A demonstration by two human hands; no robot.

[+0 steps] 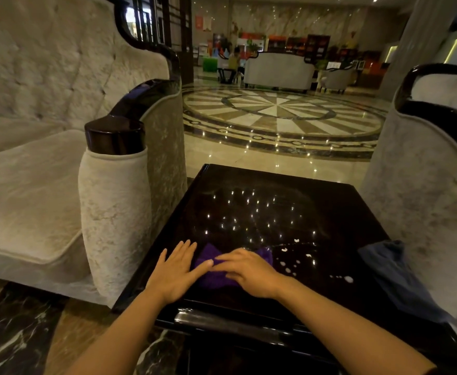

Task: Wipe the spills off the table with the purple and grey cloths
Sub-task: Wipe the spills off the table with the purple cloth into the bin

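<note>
A purple cloth (213,269) lies bunched on the near part of the glossy dark table (262,190). My left hand (176,272) rests flat on the table, its thumb touching the cloth's left edge. My right hand (251,272) presses down on top of the cloth with fingers spread. Small white spill spots (289,266) dot the table just right of the cloth. A grey cloth (392,269) hangs over the table's right edge, untouched.
A cream upholstered sofa (32,185) with a dark wooden armrest (113,133) stands close on the left. Another cream chair (425,185) presses against the table's right side. Polished patterned floor (281,115) stretches beyond the table; a person sits far off.
</note>
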